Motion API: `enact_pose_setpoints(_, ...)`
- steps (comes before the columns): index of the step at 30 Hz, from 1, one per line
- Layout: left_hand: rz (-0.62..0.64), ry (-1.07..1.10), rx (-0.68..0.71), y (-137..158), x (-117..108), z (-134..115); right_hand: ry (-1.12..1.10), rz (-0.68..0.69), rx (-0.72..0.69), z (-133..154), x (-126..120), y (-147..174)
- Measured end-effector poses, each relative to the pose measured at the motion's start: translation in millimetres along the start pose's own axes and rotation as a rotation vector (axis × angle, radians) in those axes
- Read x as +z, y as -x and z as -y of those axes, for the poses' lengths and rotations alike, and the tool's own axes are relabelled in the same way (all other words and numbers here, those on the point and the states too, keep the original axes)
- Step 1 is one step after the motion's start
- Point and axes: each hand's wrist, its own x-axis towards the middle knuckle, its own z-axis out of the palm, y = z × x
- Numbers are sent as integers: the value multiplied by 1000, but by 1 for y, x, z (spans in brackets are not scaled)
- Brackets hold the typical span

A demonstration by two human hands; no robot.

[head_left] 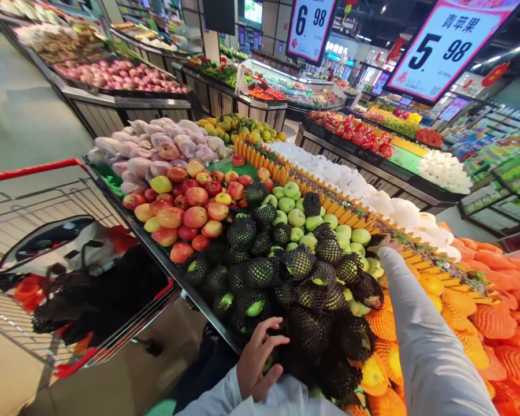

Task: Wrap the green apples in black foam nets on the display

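Note:
My left hand [262, 359] hovers at the near edge of the fruit stand, its fingers apart and nothing in them. Right beside it lie green fruits in black foam nets [260, 273], heaped along the front. My right arm stretches far across the stand. At its end, my right hand [382, 242] is small and shadowed, at the far right corner of the green apples [295, 217], near a yellow-orange divider strip [329, 203]. Its fingers are too hidden to show whether they grip anything. Orange fruits in orange foam nets [383, 315] lie under my right forearm.
A shopping cart [34, 163] holding bags stands against the stand's left side. Red apples [195, 205] and wrapped pink fruits [156, 144] fill the far left. White-wrapped fruits [325, 173] lie beyond the divider. Price screens [448, 49] hang overhead.

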Motion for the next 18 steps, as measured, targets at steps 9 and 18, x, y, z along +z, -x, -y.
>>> enact_pose_setpoints(9, -27, -23, 79, -8, -2, -4, 246, 509, -443, 136, 100, 26)
enact_pose_setpoints(18, -26, -126, 179, 6, -21, 6, 348, 593, -388, 185, 125, 55)
